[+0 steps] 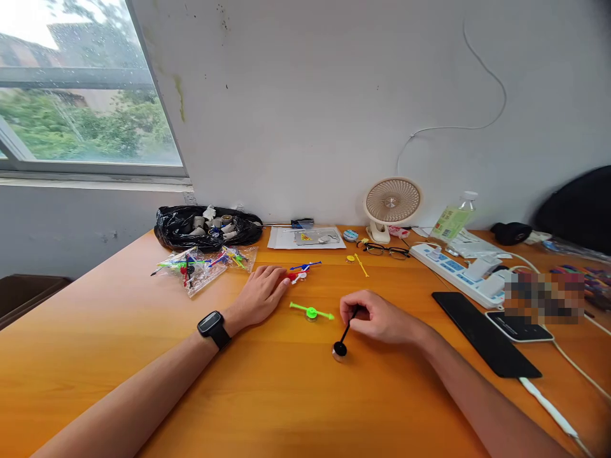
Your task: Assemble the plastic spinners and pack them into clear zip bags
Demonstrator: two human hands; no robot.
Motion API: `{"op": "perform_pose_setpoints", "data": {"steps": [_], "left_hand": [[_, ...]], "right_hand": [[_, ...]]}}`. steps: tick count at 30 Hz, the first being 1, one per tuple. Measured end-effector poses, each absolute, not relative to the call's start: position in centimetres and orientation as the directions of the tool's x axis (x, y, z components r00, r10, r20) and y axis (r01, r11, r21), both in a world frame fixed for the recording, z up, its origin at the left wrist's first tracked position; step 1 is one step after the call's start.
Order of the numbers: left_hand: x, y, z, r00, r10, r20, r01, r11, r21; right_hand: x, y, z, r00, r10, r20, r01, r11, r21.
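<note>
My left hand [260, 294] lies flat on the table, its fingers stretched toward some small red plastic pieces [292, 277]. A blue plastic stick [306, 266] and a white piece [300, 277] are just beyond its fingertips. Between my hands a green plastic stick with a round hub [312, 312] rests on a small round base. My right hand [377, 316] is closed in a pinch on a black plastic stick [346, 332]. This stick slants down to a black disc [340, 348] on a round, clear-looking base near the tabletop. Curled fingers hide its upper end.
Clear bags of coloured parts [191, 267] lie left, before a black plastic bag [165, 232]. Behind are a yellow stick [361, 265], yellow disc [351, 258], glasses [382, 249] and a fan [392, 201]. A power strip [458, 272] and black slab [484, 334] lie right.
</note>
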State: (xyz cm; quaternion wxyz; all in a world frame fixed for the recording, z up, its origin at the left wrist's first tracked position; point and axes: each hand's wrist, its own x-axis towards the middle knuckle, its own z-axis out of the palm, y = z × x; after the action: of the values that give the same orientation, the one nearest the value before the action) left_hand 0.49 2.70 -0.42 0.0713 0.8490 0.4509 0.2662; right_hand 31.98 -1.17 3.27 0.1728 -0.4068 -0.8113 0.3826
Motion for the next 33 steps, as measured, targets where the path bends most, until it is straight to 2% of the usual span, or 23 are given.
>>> {"op": "perform_pose_setpoints", "data": {"steps": [4,8,17,24,33], "left_hand": [[0.4,2.8,-0.6,0.457,0.794,0.4,0.726,-0.593,0.348],[0.4,2.7,-0.5,0.453,0.797,0.399,0.725,-0.59,0.355],[0.5,2.7,-0.4,0.458,0.797,0.395,0.722,-0.592,0.358],[0.5,2.7,-0.5,0.456,0.801,0.387,0.726,-0.587,0.36],[0.4,2.8,-0.6,0.459,0.802,0.383,0.732,-0.585,0.348]], "right_hand": [[31.7,-1.6,3.7,-0.656,0.752,-0.065,0.481,0.35,-0.804],[32.0,-1.4,3.9,-0.666,0.741,-0.088,0.404,0.259,-0.877],[32.6,-0.3,4.0,-0.54,0.84,0.055,0.199,0.191,-0.961],[32.3,0.0,3.7,-0.415,0.906,0.087,0.242,0.202,-0.949],[31.6,-0.1,3.1,-0.412,0.904,0.115,0.254,0.235,-0.938]]}}
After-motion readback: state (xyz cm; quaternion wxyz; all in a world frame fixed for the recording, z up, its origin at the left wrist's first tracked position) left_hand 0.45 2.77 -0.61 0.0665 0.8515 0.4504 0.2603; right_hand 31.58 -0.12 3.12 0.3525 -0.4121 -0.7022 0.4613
